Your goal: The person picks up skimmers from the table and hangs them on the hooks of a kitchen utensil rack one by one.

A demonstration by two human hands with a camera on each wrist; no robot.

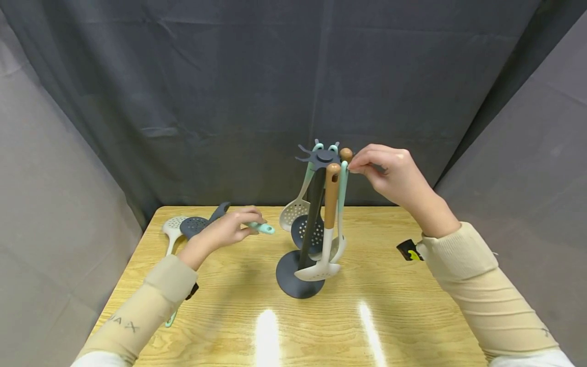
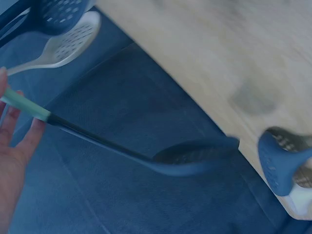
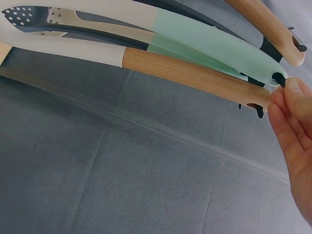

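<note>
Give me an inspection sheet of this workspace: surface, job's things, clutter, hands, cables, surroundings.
Surface: wooden table, two light glares near the front edge.
Job's things: dark utensil stand with several utensils hanging; mint-handled utensil hangs at the right hand's fingertips; dark skimmer with mint handle in the left hand.
Clutter: white skimmer lying at the table's left edge.
Hands: left hand grips the dark skimmer's handle; right hand pinches the mint-handled utensil's top at the stand's hooks.
Cables: nothing seen.
Surroundings: dark grey cloth backdrop behind and at both sides.
</note>
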